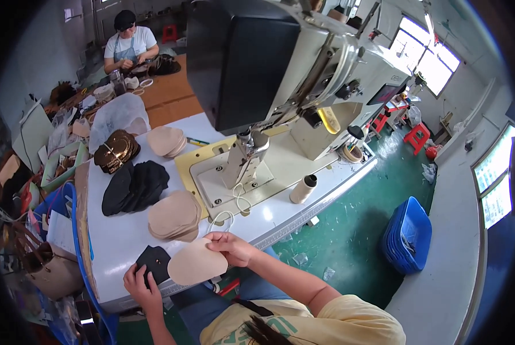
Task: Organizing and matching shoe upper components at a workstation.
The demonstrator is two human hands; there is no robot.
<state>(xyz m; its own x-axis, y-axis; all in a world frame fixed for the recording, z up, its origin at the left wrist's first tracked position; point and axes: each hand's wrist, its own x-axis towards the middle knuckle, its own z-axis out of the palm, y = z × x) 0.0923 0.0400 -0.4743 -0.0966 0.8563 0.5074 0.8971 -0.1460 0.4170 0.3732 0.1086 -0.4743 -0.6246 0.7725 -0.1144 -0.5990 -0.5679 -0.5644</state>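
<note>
My right hand (230, 248) pinches the upper edge of a beige rounded fabric piece (196, 265) held just over the near table edge. My left hand (142, 287) grips a black fabric piece (154, 261) that lies flat on the white table (119, 236), partly tucked under the beige one. A stack of beige pieces (174, 215) sits just beyond my hands. The sewing machine (280, 69) stands further back, its needle post (243, 158) over a cream plate.
Piles of black pieces (134, 187), dark gold-patterned pieces (116, 150) and more beige pieces (166, 141) lie at the left. A thread cone (303, 188) stands right of the plate. Blue crates (408, 236) sit on the green floor. Another person (130, 46) works at a far table.
</note>
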